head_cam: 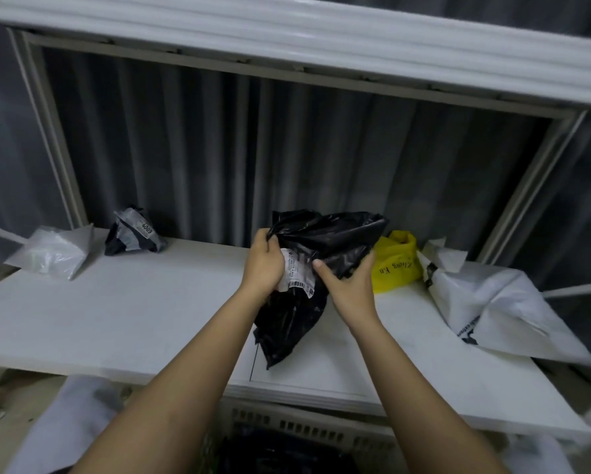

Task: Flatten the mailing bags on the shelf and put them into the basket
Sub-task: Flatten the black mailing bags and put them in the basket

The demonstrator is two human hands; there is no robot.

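Both hands grip a crumpled black mailing bag (325,241) of glossy, wrinkled plastic above the middle of the white shelf (133,302). The left hand (265,265) curls its fingers round the bag's upper left edge, beside a white shipping label (296,273) with a barcode. The right hand (347,285) clutches the bag's right side, thumb pressed on the front. The bag's lower end trails down onto the smooth, flat shelf board.

To the right lie a small yellow bag (395,265) with dark lettering and a large, creased white bag (492,309). At the far left sit a translucent white bag (53,251) and a bunched dark grey bag (133,232) with a numbered sticker. Below the shelf's front edge shows the slotted rim of a pale plastic basket (307,427) with dark contents.
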